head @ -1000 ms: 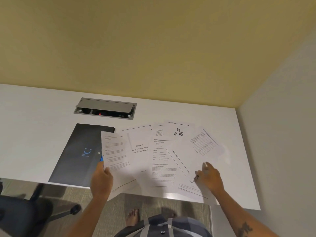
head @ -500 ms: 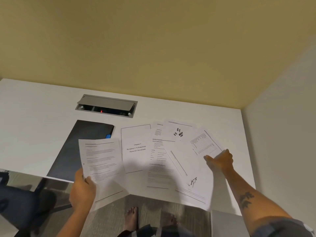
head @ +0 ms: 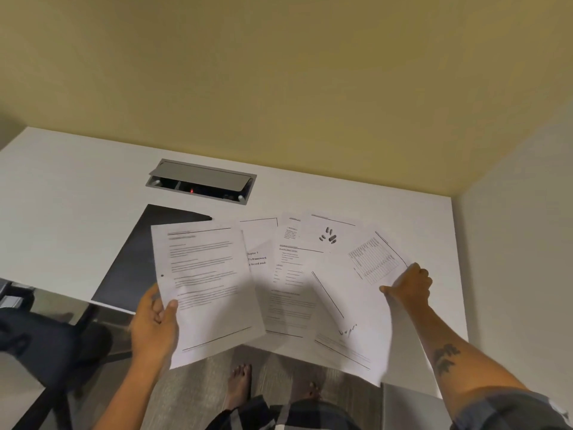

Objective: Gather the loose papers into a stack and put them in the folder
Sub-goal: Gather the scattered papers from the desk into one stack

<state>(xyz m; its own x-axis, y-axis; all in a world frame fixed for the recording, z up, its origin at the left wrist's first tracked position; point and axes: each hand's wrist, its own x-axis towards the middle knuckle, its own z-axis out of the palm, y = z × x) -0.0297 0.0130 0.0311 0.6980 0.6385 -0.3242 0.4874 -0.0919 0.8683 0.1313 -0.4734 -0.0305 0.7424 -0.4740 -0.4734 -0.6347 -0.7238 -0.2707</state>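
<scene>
Several white printed papers [head: 291,274] lie fanned and overlapping on the white desk [head: 62,193]. My left hand [head: 155,324] grips the bottom left of one text sheet [head: 201,283], lifted above the desk's front edge and covering part of the dark folder [head: 130,268]. The folder lies closed on the desk at the left. My right hand [head: 409,285] pinches the right edge of the sheet with a table [head: 372,259], at the right end of the fan. Some sheets overhang the desk's front edge.
A grey cable box [head: 201,181] with its lid raised is sunk into the desk behind the folder. A black office chair [head: 37,342] stands at the lower left. A grey wall [head: 521,243] bounds the desk on the right. My bare feet [head: 238,380] are below.
My left hand has lifted the text sheet and swung it left over the folder, then back towards the middle. My right hand moved from the front papers up to the table sheet's right edge.
</scene>
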